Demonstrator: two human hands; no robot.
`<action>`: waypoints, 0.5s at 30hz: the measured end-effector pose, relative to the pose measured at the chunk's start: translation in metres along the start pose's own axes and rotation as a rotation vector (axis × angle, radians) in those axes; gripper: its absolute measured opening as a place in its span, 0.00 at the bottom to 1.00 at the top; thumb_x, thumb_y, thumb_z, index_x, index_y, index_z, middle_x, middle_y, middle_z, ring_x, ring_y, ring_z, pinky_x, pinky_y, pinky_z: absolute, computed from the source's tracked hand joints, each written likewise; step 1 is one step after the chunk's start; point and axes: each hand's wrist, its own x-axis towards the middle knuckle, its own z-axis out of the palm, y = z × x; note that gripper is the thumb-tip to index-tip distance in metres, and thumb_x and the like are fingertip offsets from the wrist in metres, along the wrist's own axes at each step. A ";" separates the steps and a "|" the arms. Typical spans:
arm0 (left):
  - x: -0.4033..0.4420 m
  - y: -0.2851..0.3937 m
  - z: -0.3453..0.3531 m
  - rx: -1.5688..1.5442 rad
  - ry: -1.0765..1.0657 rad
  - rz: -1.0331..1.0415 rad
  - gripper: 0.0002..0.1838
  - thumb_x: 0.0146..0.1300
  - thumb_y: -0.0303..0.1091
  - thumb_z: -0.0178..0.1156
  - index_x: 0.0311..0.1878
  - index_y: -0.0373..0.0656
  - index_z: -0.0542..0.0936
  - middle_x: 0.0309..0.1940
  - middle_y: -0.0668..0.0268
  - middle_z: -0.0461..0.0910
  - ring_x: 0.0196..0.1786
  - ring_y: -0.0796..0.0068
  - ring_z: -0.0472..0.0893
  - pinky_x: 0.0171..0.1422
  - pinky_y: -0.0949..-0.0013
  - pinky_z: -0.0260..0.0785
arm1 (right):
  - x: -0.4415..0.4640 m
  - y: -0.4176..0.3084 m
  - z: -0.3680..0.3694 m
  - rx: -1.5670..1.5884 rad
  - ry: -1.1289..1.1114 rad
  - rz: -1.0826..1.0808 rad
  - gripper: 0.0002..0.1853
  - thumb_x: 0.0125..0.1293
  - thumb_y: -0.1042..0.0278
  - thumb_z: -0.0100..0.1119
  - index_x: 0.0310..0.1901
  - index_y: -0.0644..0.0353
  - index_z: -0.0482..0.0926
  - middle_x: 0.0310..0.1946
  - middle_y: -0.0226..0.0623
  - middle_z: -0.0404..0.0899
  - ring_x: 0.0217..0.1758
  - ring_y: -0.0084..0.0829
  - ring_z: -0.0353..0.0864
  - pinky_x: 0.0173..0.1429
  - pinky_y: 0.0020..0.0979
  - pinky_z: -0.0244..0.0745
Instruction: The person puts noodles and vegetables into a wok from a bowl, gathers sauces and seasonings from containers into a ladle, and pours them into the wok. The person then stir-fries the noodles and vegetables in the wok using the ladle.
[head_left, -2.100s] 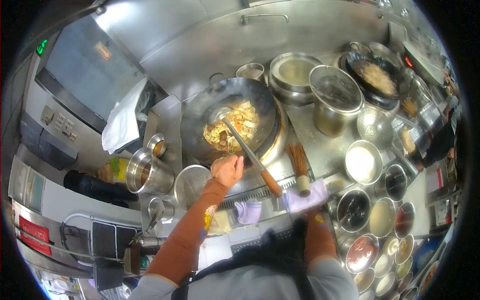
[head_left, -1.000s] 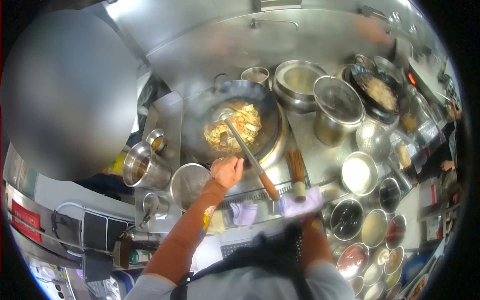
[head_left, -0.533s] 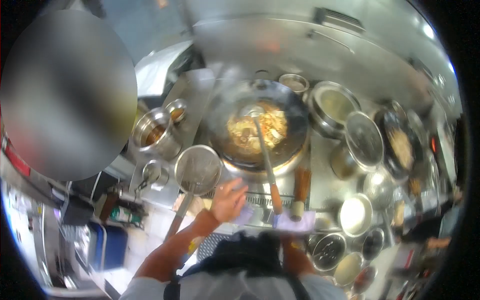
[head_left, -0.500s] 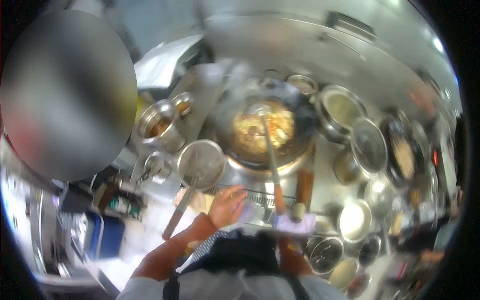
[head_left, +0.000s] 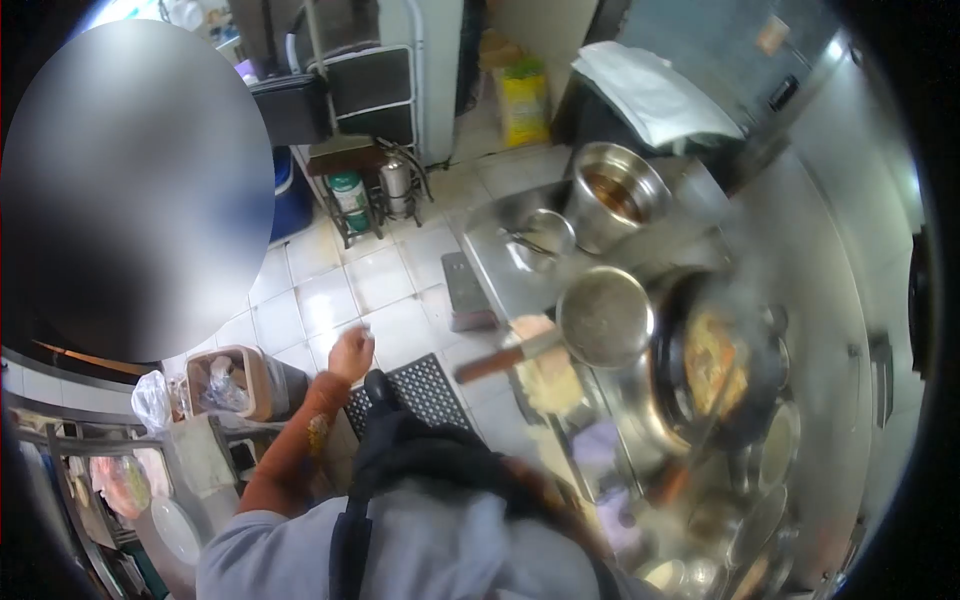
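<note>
My left hand (head_left: 352, 352) is raised over the tiled floor, left of the stove, its fingers closed. A small pale bit shows at the fingertips; I cannot make out what it is. My right hand is not visible; my torso hides the lower part of that arm. On the stove at right sits a dark wok (head_left: 672, 322) with cooked yellow-brown food (head_left: 712, 362) in it. A long-handled utensil (head_left: 708, 432) rests in the wok, its orange-brown handle toward me. Beside the wok lies a round strainer (head_left: 603, 318) with a wooden handle.
A metal pot (head_left: 603, 236) of brown liquid and a small bowl (head_left: 546, 236) stand on the counter's far end. A lined waste bin (head_left: 262, 378) stands left of my arm. A perforated black mat (head_left: 418, 396) lies on the floor. Purple cloths (head_left: 597, 445) lie along the stove edge.
My view has turned left, so the stove now lies at right. My left hand has left the stove's front edge and closed; its fingers were extended before.
</note>
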 end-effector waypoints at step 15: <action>0.079 -0.408 -0.038 0.055 -0.581 -0.482 0.28 0.60 0.60 0.67 0.56 0.53 0.86 0.52 0.47 0.84 0.58 0.67 0.84 0.69 0.64 0.71 | 0.198 -0.475 -0.115 -0.444 0.042 0.168 0.19 0.65 0.55 0.59 0.48 0.59 0.87 0.52 0.54 0.84 0.57 0.48 0.84 0.60 0.49 0.77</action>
